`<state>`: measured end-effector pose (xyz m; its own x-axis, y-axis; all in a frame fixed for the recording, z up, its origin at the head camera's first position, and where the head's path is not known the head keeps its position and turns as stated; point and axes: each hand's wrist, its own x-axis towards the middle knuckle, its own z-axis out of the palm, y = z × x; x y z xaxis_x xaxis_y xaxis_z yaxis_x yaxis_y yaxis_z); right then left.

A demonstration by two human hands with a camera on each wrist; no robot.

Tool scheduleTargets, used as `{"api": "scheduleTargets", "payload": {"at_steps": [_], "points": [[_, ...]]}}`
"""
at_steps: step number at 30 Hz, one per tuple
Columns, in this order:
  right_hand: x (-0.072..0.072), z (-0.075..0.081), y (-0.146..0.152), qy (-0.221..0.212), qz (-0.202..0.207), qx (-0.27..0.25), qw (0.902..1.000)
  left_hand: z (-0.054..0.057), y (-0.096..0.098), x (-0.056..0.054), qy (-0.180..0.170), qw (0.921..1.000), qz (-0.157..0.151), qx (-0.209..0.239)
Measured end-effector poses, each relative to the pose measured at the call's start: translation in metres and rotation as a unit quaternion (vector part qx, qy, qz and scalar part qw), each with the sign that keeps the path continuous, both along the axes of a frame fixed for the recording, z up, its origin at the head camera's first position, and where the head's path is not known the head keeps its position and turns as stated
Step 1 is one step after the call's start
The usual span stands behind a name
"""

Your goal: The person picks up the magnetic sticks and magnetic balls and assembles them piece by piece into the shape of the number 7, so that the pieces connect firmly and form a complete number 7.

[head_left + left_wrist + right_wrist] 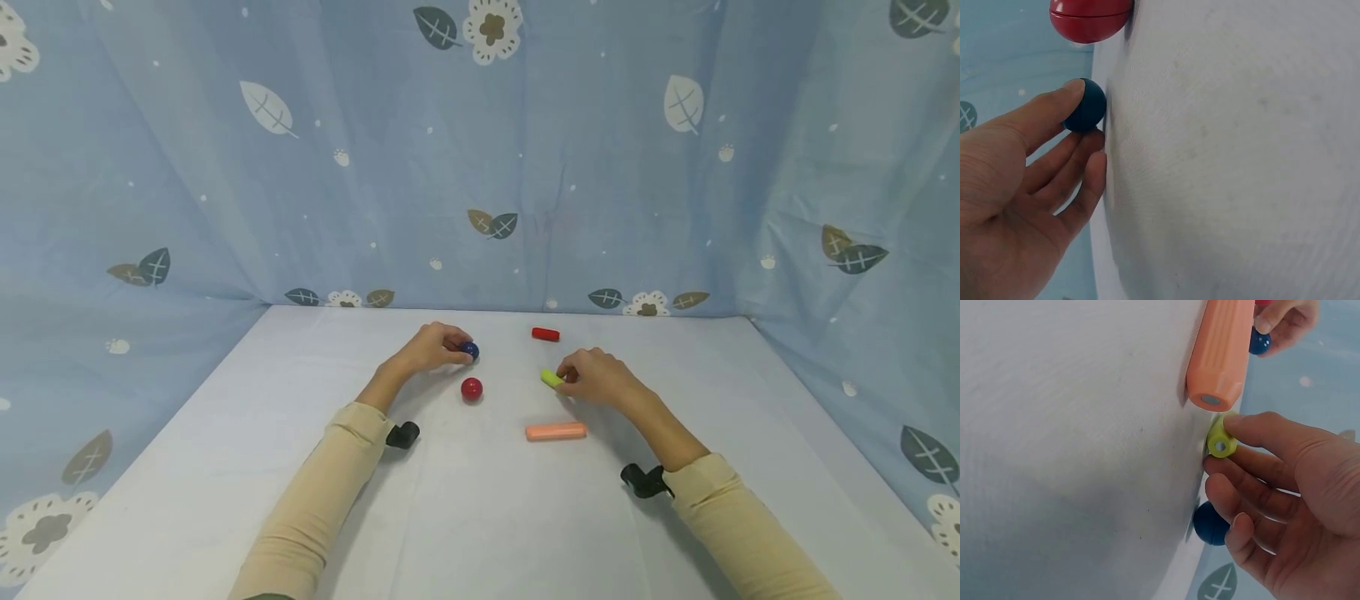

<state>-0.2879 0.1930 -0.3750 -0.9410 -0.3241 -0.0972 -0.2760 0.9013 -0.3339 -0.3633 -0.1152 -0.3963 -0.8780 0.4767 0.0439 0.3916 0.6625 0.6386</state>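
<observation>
Between thumb and fingers, my left hand [435,348] pinches a small dark blue ball [470,350] at the tabletop. A glossy red ball [472,389] lies just nearer to me; a seam shows around it in the left wrist view. My right hand [597,379] pinches a short yellow-green rod [551,378], which has a grey disc in its end [1220,445]. Close by its lower fingers in the right wrist view is another blue ball [1211,524], not visible in the head view. An orange rod [556,432] lies nearer to me.
A short red rod [545,334] lies toward the back of the white-covered table [517,517]. Behind the table hangs a blue curtain [420,183] with leaf and flower prints. Black wrist-camera mounts stick out beside both sleeves.
</observation>
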Motion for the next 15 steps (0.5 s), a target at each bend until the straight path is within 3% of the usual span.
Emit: {"api": "scheduleTargets", "payload": {"at_steps": [15], "points": [[-0.0023,-0.0002,-0.0008,0.006,0.011,0.007,0.9999,0.0004,0.002,0.0024,0.013,0.9999,0.002,-0.009]]}}
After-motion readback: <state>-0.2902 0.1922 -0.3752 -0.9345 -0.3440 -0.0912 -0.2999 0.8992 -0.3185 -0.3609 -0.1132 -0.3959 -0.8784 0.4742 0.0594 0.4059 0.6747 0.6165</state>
